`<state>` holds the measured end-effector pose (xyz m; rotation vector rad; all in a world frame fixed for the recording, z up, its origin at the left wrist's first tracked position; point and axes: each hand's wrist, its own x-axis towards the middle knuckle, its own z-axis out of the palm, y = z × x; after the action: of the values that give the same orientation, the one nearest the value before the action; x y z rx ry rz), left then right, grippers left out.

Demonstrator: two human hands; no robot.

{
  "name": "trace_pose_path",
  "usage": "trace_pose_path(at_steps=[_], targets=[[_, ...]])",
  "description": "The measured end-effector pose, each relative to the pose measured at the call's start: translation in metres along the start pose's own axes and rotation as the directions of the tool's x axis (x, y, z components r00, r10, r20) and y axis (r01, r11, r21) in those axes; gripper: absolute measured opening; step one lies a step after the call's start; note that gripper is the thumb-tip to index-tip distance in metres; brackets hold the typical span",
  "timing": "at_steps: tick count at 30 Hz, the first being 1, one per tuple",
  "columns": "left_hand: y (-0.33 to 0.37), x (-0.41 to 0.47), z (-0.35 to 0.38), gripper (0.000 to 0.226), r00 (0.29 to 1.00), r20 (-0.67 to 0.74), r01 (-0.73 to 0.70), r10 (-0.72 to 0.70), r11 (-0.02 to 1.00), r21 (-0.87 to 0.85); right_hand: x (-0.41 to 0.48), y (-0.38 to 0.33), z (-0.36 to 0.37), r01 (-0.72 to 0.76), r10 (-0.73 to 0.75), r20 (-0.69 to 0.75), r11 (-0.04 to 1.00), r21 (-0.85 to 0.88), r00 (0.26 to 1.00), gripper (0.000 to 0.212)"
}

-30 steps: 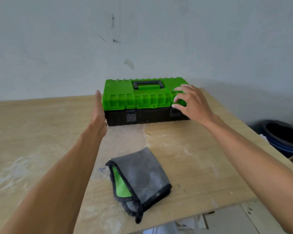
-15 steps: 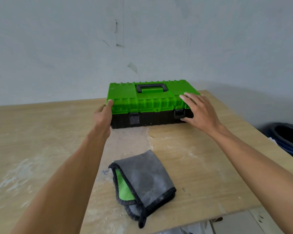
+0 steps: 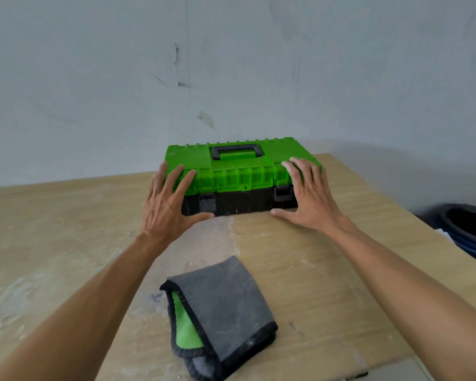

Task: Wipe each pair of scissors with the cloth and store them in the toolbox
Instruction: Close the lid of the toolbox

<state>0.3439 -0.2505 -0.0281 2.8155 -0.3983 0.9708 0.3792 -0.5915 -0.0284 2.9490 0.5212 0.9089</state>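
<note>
As the head camera looks down, the left hand (image 3: 166, 204) and right hand (image 3: 311, 199) lie flat on the front corners of the toolbox (image 3: 239, 174). Their fingers (image 3: 176, 178) are straight and spread over the green lid, thumbs low by the black base, gripping nothing. The box sits shut on the bench (image 3: 66, 229), with a latch (image 3: 207, 202) just inside each thumb. Being rigid plastic, it is probably stiff, fairly light and a little slick. The latches look like the place to take hold, then the lid's front edge. No scissors are visible. Nearer than the fingers lies the folded grey cloth (image 3: 228, 303), soft and limp, well apart from the box. A dark bin (image 3: 467, 226) stands off the bench beyond the right hand. Nothing seems to obstruct the lid.
</note>
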Motion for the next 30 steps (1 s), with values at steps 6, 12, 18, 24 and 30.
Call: trace_pose_path(at_steps=[6, 12, 18, 24, 30], targets=[[-0.004, 0.016, -0.004, 0.073, 0.988, -0.15, 0.014, -0.039, 0.986, -0.167, 0.001, -0.004, 0.008, -0.046, 0.046, -0.007, 0.998, 0.044, 0.999, 0.131], [0.002, 0.02, -0.001, 0.065, 0.97, -0.077, 0.169, -0.229, 0.87, -0.463, -0.001, -0.007, 0.009, -0.063, 0.069, -0.052, 0.992, 0.106, 0.996, 0.135], [0.0, 0.033, 0.001, 0.06, 0.95, -0.106, 0.193, -0.294, 0.819, -0.541, 0.003, -0.007, 0.009, -0.054, 0.073, -0.131, 0.988, 0.146, 0.989, 0.131], [0.007, 0.038, 0.005, 0.06, 0.912, -0.094, 0.287, -0.399, 0.784, -0.551, 0.002, -0.011, 0.019, -0.075, 0.11, -0.191, 0.981, 0.178, 0.975, 0.132], [0.003, 0.032, -0.007, 0.073, 0.965, -0.07, 0.224, -0.254, 0.93, -0.291, 0.0, -0.016, 0.013, -0.082, 0.101, -0.114, 0.983, 0.163, 0.988, 0.134]])
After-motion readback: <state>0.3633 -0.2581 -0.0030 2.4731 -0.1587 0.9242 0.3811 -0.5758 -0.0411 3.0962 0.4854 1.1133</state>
